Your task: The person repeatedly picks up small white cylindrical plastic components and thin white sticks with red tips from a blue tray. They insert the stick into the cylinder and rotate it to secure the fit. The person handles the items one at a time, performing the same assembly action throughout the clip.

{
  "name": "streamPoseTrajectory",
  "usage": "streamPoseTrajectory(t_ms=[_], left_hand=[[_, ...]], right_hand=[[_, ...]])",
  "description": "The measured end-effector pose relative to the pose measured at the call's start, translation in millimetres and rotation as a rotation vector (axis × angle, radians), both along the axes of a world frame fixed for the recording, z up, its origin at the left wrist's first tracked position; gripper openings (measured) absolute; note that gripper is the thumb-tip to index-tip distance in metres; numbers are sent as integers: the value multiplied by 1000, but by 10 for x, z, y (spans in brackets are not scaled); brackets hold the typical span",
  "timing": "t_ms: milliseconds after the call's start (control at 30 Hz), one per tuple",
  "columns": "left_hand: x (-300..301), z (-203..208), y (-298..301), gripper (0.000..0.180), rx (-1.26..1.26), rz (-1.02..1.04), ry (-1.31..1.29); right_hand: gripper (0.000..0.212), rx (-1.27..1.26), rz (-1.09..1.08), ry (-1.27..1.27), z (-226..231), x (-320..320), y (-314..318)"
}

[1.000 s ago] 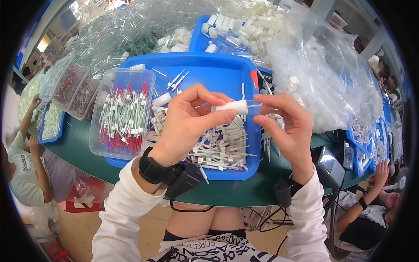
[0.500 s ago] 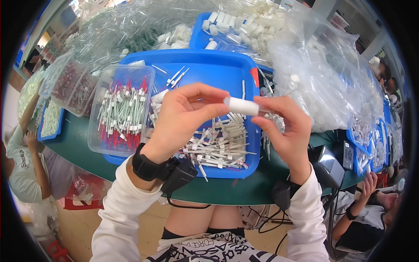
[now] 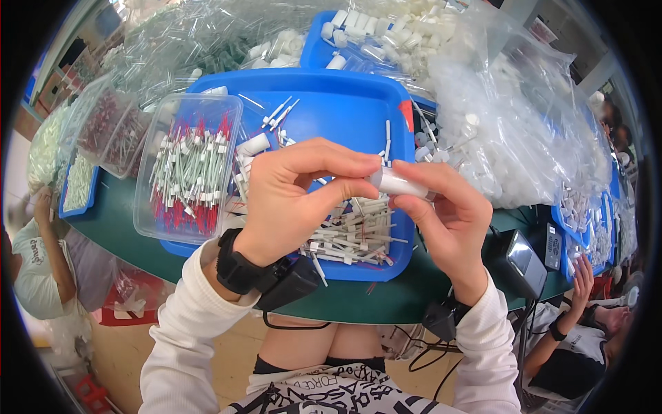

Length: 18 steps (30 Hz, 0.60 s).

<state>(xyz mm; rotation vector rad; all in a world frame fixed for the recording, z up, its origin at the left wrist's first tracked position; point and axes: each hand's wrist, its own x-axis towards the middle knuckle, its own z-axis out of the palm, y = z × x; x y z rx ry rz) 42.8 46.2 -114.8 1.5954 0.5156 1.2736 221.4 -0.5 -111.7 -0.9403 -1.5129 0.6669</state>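
A short white cylinder (image 3: 402,184) with a clear end piece is held above the blue tray (image 3: 331,103). My left hand (image 3: 286,193) pinches its left end between thumb and fingertips. Around its right part, the thumb and fingers of my right hand (image 3: 452,214) are closed, hiding the far end. The cylinder tilts slightly, right end lower. Below my hands, many thin white sticks (image 3: 358,231) with small white tabs lie loose in the tray. Another white cylinder (image 3: 254,144) rests beside my left hand, next to a clear plastic box (image 3: 143,207) of red-and-white sticks (image 3: 189,165).
Behind the tray are clear plastic bags (image 3: 503,131) and a second blue tray (image 3: 314,58) with white cylinders (image 3: 358,22). A black device (image 3: 520,265) stands at right on the green table (image 3: 358,303). Co-workers sit at left (image 3: 45,269) and right (image 3: 572,352).
My hands have come closer together on the cylinder, which has shifted slightly right and down. My right fingers have slid from its end further along its body.
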Motion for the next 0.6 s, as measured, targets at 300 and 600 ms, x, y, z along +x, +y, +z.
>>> streamPoseTrajectory(t_ms=[300,600], left_hand=[[13,20,1,22,47,-39,-45],[-2,64,10,27,34,-45,-16]], right_hand=[[32,261,-115,-216,39,-1,23],[32,237,-143,-176,-5,-1,19]])
